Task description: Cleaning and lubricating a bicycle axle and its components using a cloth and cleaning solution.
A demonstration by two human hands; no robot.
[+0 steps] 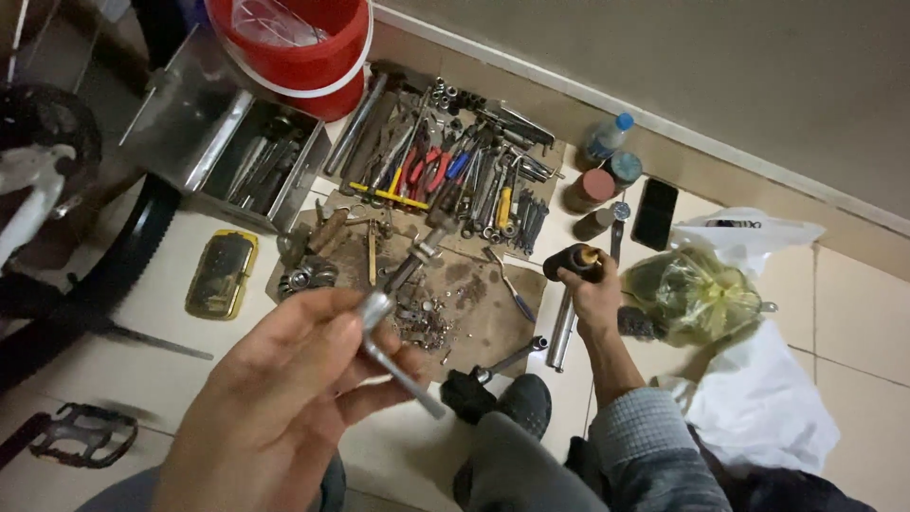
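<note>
Bike-repair floor: strewn tools (455, 180), tyre (133, 246)

Pale tiled floor (858, 313) carries stained cardboard (474, 294), metal toolbox (237, 152), red bucket (299, 47), pedal (85, 434).

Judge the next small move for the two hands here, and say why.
Probably bring the right hand back toward the left hand. The left hand holds a bent metal socket wrench raised near the camera, while the right hand is stretched out, gripping a black-handled tool beside the tool-covered cardboard.
</note>
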